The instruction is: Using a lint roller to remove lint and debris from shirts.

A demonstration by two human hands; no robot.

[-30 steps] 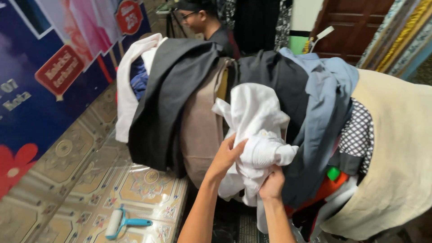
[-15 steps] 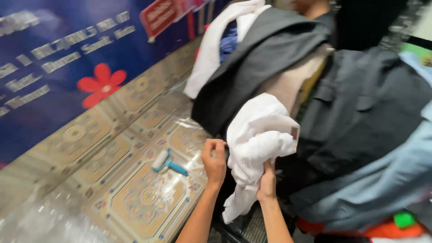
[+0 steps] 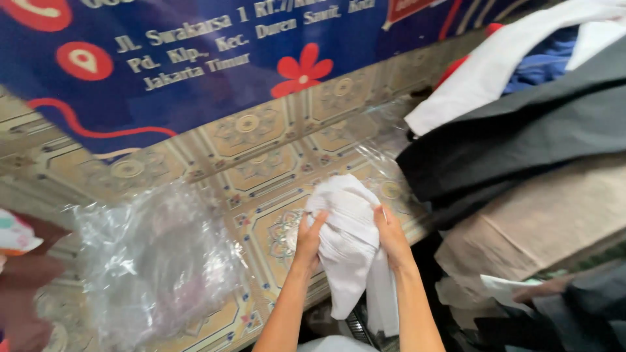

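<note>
White cloth point(image 3: 345, 241) bunched between both hands' grip

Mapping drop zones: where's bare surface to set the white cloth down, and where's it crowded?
Free: the patterned tabletop between the blue banner and the white cloth, which the left hand and right hand grip. Crowded: the clear plastic bag covers the near left, and the pile of dark and beige garments fills the right.

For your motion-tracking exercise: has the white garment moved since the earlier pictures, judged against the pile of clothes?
Yes. The white garment has come off the pile of clothes, leftward, and now hangs over the patterned table, held in both hands.
</note>
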